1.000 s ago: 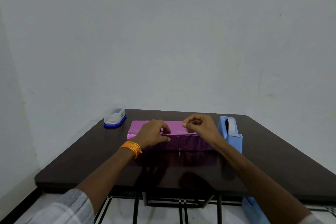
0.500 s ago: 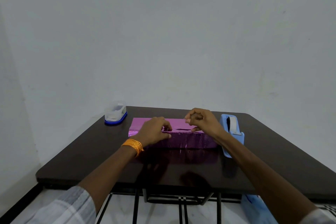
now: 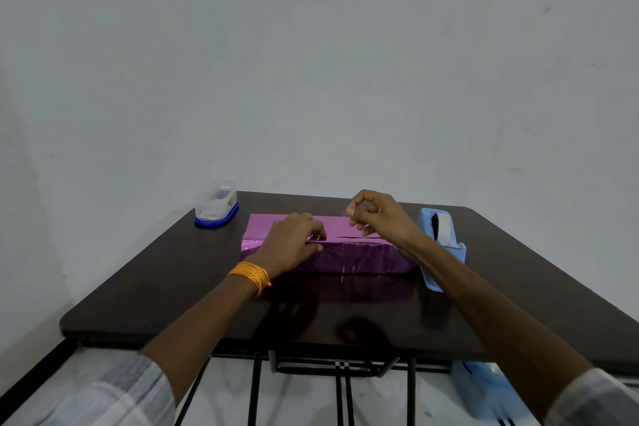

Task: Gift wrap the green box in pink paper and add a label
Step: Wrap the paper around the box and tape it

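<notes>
A long box wrapped in shiny pink paper [image 3: 366,252] lies across the middle of the dark table [image 3: 173,287]; no green shows. My left hand [image 3: 294,245] presses down on the paper's seam along the top front edge, fingers bent over it. My right hand [image 3: 377,216] hovers just above the box's top right, fingers curled and pinching a small clear piece of tape [image 3: 345,212]. A dark open slit in the seam [image 3: 356,237] shows between my hands.
A light blue tape dispenser [image 3: 441,245] stands right of the box, close to my right forearm. A small clear plastic tub with a blue base [image 3: 216,204] sits at the table's far left. A blue bag [image 3: 484,391] lies on the floor under the right side.
My right hand has lifted off the box top and risen a little with the tape. My left hand stays pressed on the seam.
</notes>
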Motion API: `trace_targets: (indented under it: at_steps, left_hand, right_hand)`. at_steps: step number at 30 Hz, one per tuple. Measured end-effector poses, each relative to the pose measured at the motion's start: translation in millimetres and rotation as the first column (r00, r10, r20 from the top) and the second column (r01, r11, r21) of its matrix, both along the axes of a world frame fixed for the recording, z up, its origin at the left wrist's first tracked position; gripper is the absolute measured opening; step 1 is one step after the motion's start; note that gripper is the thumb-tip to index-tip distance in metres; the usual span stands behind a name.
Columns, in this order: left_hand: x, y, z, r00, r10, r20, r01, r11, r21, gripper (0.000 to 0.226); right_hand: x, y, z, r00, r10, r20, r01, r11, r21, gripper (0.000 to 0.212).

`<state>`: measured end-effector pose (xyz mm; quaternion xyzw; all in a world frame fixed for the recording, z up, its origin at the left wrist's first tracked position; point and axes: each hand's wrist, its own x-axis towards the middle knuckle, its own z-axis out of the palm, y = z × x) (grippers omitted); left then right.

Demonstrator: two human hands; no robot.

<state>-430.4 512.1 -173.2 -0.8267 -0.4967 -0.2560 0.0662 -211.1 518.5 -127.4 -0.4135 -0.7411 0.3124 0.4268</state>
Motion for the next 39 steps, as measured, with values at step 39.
trace_targets:
  at_steps: [39]
  left_hand:
    - [-6,-1,3,0.998,-0.004,-0.070,0.004,1.000,-0.003,0.034]
  right_hand:
    - [-7,19,0,0.942,-0.025,0.335,0.044,0.998,-0.047,0.013]
